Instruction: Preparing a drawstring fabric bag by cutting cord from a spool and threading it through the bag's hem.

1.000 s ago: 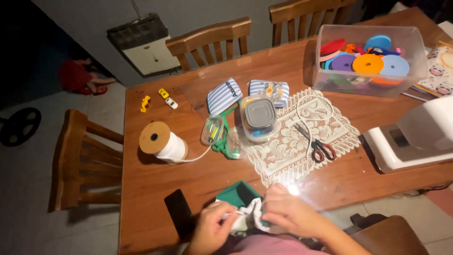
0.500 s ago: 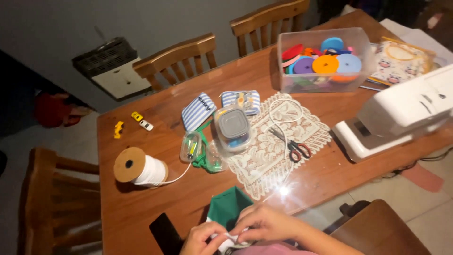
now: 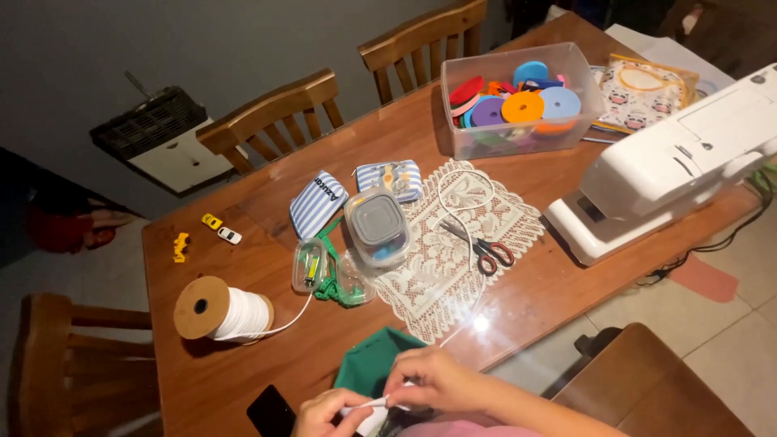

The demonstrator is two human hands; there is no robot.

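At the near table edge my left hand point(image 3: 324, 411) and my right hand point(image 3: 429, 379) together pinch a thin white strip of elastic point(image 3: 368, 404). Just behind the hands lies a green piece of fabric point(image 3: 366, 364). A white cord runs from the right hand up over the lace doily point(image 3: 461, 243). A spool of white elastic point(image 3: 222, 311) on a cardboard core lies to the left. Scissors point(image 3: 483, 249) with red and black handles rest on the doily.
A white sewing machine point(image 3: 680, 162) stands at the right. A clear bin of coloured ribbon rolls point(image 3: 518, 101) sits at the back. Striped pouches point(image 3: 317, 202), small clear containers point(image 3: 376, 226), a dark phone point(image 3: 271, 413) and toy cars point(image 3: 220, 228) lie around. Wooden chairs point(image 3: 267, 121) ring the table.
The view has swung to the right and tilted, bringing more of the sewing machine in. My hands stay at the near edge, working the white strip closer together.
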